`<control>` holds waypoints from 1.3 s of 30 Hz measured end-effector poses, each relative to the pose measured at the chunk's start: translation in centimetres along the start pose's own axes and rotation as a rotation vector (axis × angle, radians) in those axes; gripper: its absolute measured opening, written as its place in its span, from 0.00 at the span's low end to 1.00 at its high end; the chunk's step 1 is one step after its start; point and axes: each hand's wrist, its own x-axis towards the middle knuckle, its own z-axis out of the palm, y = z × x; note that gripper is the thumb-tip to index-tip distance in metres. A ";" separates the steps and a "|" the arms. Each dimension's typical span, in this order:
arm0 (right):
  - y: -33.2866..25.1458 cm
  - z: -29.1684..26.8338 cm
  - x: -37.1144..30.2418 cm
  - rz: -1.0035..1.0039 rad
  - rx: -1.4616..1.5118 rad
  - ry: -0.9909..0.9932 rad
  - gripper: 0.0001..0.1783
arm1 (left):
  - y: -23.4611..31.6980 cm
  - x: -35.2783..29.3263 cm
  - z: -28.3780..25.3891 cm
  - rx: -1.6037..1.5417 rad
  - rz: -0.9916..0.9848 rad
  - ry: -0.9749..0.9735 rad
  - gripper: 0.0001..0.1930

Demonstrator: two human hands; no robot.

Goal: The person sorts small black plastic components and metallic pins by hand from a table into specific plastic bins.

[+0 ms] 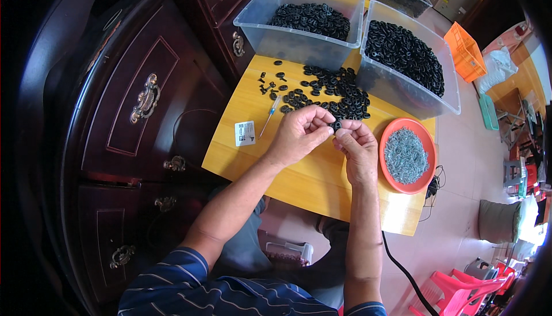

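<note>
My left hand (300, 135) and my right hand (360, 152) meet over the near part of the yellow table. A small black oval plastic piece (337, 125) is pinched between the fingertips of both. Whether the right fingers also hold something smaller is hidden. Just beyond my hands spreads a loose heap of similar black pieces (344, 97). To the right stands an orange-red bowl (387, 172) full of small silvery metal parts, apparently screws (406, 155). Left of my left hand lies a thin screwdriver (269, 117) with a clear bluish handle.
Two translucent bins (299, 46) (397, 80) full of black pieces stand at the table's far side. A white printed card (245, 133) lies at the left. Dark wooden drawers (144, 103) flank the table. An orange crate (464, 51) and pink chair (454, 290) are on the right.
</note>
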 end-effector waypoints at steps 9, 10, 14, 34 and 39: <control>-0.5 0.0 -0.3 0.066 0.088 -0.028 0.07 | 0.2 -0.1 -0.9 -0.065 -0.026 -0.167 0.12; -0.6 0.0 -0.3 0.077 0.102 -0.051 0.08 | 0.3 0.0 -0.9 -0.065 -0.026 -0.169 0.12; -0.9 0.4 -0.5 0.091 0.108 -0.051 0.08 | 0.6 0.0 -1.1 -0.102 -0.029 -0.196 0.14; -1.0 -0.1 -0.7 0.042 0.139 -0.288 0.10 | 1.4 0.0 -1.3 -0.010 0.181 -0.317 0.11; -1.0 -0.3 -0.9 0.022 0.127 -0.306 0.10 | 1.7 -0.2 -1.5 0.028 0.161 -0.354 0.14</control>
